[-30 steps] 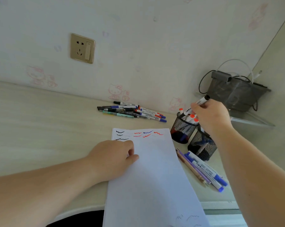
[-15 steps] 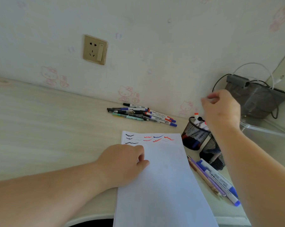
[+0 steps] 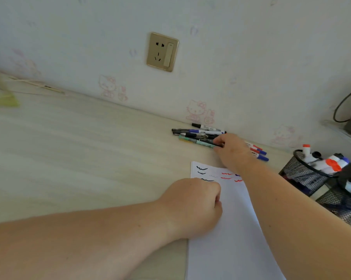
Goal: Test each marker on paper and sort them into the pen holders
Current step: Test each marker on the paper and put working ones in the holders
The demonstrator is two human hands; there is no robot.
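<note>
Reaching across the top of the paper (image 3: 227, 229), the right hand (image 3: 234, 152) lay on the pile of markers (image 3: 200, 135) by the foot of the wall, its fingers curled down among the barrels; whether it actually gripped one could not be told from the head view. The pile lay on the pale worktop (image 3: 79, 154) just beyond the sheet's far edge, with black, blue and teal barrels fanning out to the left of the hand and red- and blue-capped ends (image 3: 260, 154) showing to its right.

The left hand (image 3: 192, 205) rested as a loose fist on the sheet's left edge, fingers curled under and holding nothing, pinning the paper down. Black, red and blue test squiggles (image 3: 221, 174) ran along the top of the sheet, partly hidden by the right forearm.

Two black mesh pen holders (image 3: 303, 174) stood at the right, touching each other; the farther one carried several markers with red, blue and black caps (image 3: 332, 163). A brass-coloured wall socket (image 3: 162, 51) sat on the wallpaper above.
</note>
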